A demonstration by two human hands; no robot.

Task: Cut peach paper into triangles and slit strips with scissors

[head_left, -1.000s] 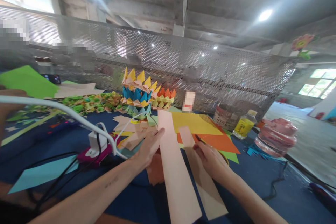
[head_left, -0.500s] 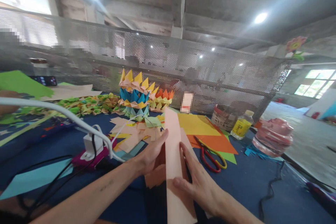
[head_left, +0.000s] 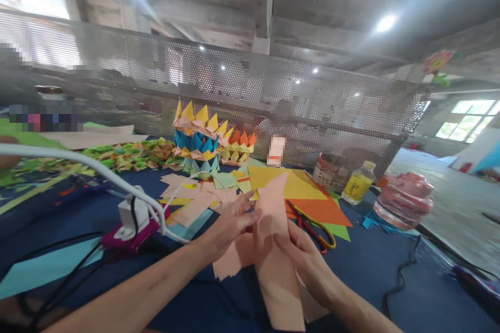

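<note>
A folded strip of pale pink paper (head_left: 275,250) stands tilted in front of me, its upper end slightly curled and leaning right. My right hand (head_left: 307,255) grips its right edge, thumb across the front face. At the left edge, my left hand (head_left: 234,221) pinches the strip higher up between thumb and fingers. More pink paper pieces (head_left: 236,257) lie below and beside the strip. Just right of it are scissors (head_left: 318,229) with red and yellow handles, partly behind my right hand. Yellow paper (head_left: 297,182) and orange paper (head_left: 322,212) lie beyond.
Layered folded-paper points (head_left: 199,143) stand at the back. Leftward are a purple power strip (head_left: 125,237) with a white charger, a white cable (head_left: 78,155) and a pile of green folded pieces (head_left: 136,153). A yellow-labelled bottle (head_left: 357,184) and a pink jug (head_left: 406,200) stand right.
The strip's upper end has tipped right and come lower, showing more of its broad face. My left hand has moved its fingers over the left edge; the right hand has shifted slightly down and right.
</note>
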